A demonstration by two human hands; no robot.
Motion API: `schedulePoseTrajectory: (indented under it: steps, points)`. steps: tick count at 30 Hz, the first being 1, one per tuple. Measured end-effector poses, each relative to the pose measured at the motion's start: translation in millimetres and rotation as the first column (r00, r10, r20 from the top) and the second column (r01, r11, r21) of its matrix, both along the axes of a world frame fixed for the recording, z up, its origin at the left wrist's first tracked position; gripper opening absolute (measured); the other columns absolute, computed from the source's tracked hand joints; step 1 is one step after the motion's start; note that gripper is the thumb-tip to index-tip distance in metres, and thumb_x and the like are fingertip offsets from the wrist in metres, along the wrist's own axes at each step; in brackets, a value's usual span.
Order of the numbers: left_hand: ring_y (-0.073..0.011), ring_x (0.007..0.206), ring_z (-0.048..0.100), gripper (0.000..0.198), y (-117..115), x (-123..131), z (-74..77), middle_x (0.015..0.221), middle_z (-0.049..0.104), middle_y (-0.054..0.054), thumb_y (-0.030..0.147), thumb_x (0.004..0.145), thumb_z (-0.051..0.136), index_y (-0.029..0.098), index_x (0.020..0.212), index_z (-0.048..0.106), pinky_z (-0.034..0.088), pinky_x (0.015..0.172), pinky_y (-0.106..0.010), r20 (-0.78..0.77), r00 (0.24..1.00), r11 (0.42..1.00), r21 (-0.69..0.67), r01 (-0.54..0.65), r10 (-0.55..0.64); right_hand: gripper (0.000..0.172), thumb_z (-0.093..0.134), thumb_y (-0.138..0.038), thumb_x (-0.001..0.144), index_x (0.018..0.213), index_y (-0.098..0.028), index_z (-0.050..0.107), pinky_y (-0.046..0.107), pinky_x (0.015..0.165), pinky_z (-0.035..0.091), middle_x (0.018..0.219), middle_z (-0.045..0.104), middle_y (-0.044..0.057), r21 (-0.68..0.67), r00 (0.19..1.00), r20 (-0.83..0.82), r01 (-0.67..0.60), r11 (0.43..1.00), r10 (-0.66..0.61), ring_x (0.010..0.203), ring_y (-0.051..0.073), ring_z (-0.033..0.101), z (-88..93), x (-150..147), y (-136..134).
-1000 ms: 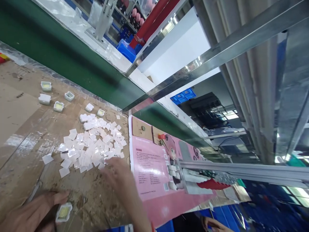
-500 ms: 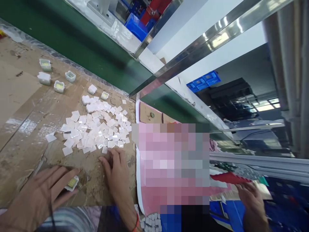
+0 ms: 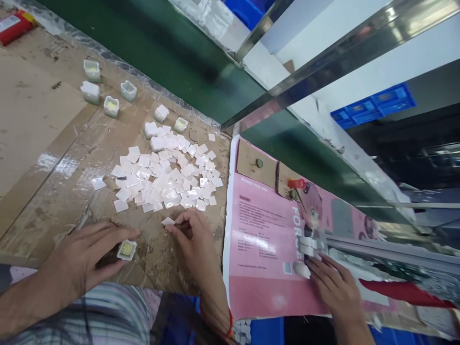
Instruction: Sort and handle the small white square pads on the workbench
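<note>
My left hand (image 3: 89, 251) is closed around a small white box (image 3: 127, 250) with yellow grainy filling, its open top facing up at the table's near side. Between the thumb and index finger of my right hand (image 3: 194, 239) is a small pale square sheet (image 3: 167, 221), held just above the table. Beyond both hands spreads a loose pile of pale square sheets (image 3: 168, 179), some of them glossy. Several similar small boxes stand past the pile; one box with yellow filling (image 3: 111, 106) is open, and another (image 3: 90, 92) looks covered in white.
To the right, a co-worker's hand (image 3: 336, 285) touches small white pieces on a pink printed mat (image 3: 251, 287). Cardboard pieces (image 3: 255, 165) lie on that mat. A green wall (image 3: 172, 57) and a metal post border the table's far side. A red object (image 3: 16, 28) lies far left.
My right hand has picked up a pale square from the pile's near edge. The view has shifted left. The co-worker's hand has gone from a red item to the white pieces on the mat.
</note>
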State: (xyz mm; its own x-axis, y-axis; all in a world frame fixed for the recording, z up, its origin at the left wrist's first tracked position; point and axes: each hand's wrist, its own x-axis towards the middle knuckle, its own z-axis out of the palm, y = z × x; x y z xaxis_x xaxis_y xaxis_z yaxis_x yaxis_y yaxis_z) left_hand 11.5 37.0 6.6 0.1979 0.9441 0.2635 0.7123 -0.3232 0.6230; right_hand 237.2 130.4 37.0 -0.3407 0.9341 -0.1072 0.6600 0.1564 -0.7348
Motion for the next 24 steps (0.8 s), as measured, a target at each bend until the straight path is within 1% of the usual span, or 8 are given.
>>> schedulePoseTrajectory:
  steps: [4, 6, 9, 12, 14, 18, 21, 24]
  points:
    - [-0.014, 0.095, 0.065, 0.027, -1.4, 3.8, 0.7, 0.106, 0.069, 0.002, 0.037, 0.107, 0.039, 0.026, 0.127, 0.053, 0.046, 0.091, -0.025, -0.022, 1.0, 1.0, 0.011, -0.007, 0.008, 0.016, 0.059, -0.025, 0.093, 0.08, -0.023, 0.05, 0.032, 0.071, 0.043, 0.083, 0.055, -0.001, 0.036, 0.998, 0.011, -0.058, 0.998, 0.058, 0.08, 0.019, 0.053, -2.7, 0.5, -5.8]
    - [-0.0146, 0.1, 0.064, 0.028, -4.6, 4.4, 0.1, 0.111, 0.068, 0.001, 0.037, 0.106, 0.04, 0.026, 0.129, 0.052, 0.044, 0.096, -0.026, -0.039, 0.999, 0.999, -0.018, -0.028, 0.028, 0.013, 0.063, -0.029, 0.091, 0.087, -0.024, 0.052, 0.031, 0.067, 0.044, 0.084, 0.055, -0.001, 0.072, 1.0, 0.006, -0.013, 0.997, 0.012, 0.076, 0.018, 0.054, -4.7, -0.7, -9.0]
    - [-0.0152, 0.108, 0.061, 0.035, -9.7, 2.7, -1.1, 0.121, 0.063, -0.001, 0.045, 0.106, 0.038, 0.026, 0.134, 0.048, 0.041, 0.102, -0.025, -0.066, 0.997, 0.997, -0.062, -0.054, 0.05, 0.026, 0.07, -0.033, 0.087, 0.106, -0.023, 0.055, 0.031, 0.066, 0.047, 0.091, 0.057, 0.0, 0.113, 0.999, 0.033, 0.004, 0.994, -0.008, 0.077, 0.019, 0.056, -5.8, -5.1, -10.9]
    - [-0.0155, 0.115, 0.058, 0.041, -13.0, -0.6, -1.4, 0.128, 0.057, -0.002, 0.05, 0.104, 0.038, 0.029, 0.139, 0.043, 0.04, 0.104, -0.024, -0.031, 0.999, 0.992, -0.121, -0.046, 0.043, 0.013, 0.064, -0.027, 0.092, 0.102, -0.022, 0.056, 0.033, 0.072, 0.049, 0.097, 0.058, 0.002, 0.133, 0.992, 0.112, -0.078, 0.988, 0.063, 0.084, 0.019, 0.058, -4.0, -11.4, -9.1]
    - [-0.0151, 0.116, 0.057, 0.042, -14.1, -3.2, -0.5, 0.129, 0.054, -0.001, 0.051, 0.103, 0.04, 0.031, 0.139, 0.042, 0.041, 0.104, -0.022, 0.022, 0.999, 0.988, -0.151, -0.045, 0.049, 0.01, 0.064, -0.023, 0.092, 0.095, -0.021, 0.055, 0.032, 0.073, 0.05, 0.095, 0.058, 0.002, 0.134, 0.989, 0.13, -0.082, 0.988, 0.064, 0.085, 0.019, 0.058, -1.7, -14.4, -6.9]
    - [-0.0116, 0.111, 0.059, 0.044, -12.6, -8.7, 5.4, 0.127, 0.053, 0.001, 0.057, 0.101, 0.043, 0.031, 0.136, 0.046, 0.045, 0.1, -0.014, 0.035, 0.997, 0.989, -0.13, -0.069, 0.075, 0.015, 0.072, -0.019, 0.086, 0.087, -0.02, 0.056, 0.028, 0.066, 0.051, 0.087, 0.061, 0.0, 0.175, 0.991, 0.111, -0.098, 0.98, 0.079, 0.078, 0.017, 0.06, 3.1, -16.8, -5.7]
    - [-0.0095, 0.108, 0.061, 0.041, -7.6, -11.5, 12.8, 0.122, 0.055, 0.0, 0.056, 0.101, 0.045, 0.029, 0.131, 0.051, 0.047, 0.097, -0.01, 0.04, 0.996, 0.994, -0.078, -0.077, 0.08, 0.01, 0.065, -0.017, 0.09, 0.083, -0.021, 0.059, 0.027, 0.059, 0.051, 0.08, 0.062, -0.001, 0.279, 0.992, 0.066, -0.12, 0.953, 0.105, 0.07, 0.015, 0.061, 4.4, -17.8, -16.4]
    - [-0.0061, 0.099, 0.065, 0.03, -4.4, -9.1, 20.1, 0.111, 0.06, 0.001, 0.049, 0.101, 0.049, 0.027, 0.12, 0.058, 0.049, 0.093, -0.005, 0.151, 0.988, 0.999, -0.02, -0.036, 0.039, 0.016, 0.053, -0.016, 0.096, 0.1, -0.025, 0.065, 0.027, 0.062, 0.057, 0.088, 0.069, 0.002, 0.402, 0.993, -0.036, -0.085, 0.912, 0.108, 0.075, 0.017, 0.068, 3.3, -16.5, -40.6]
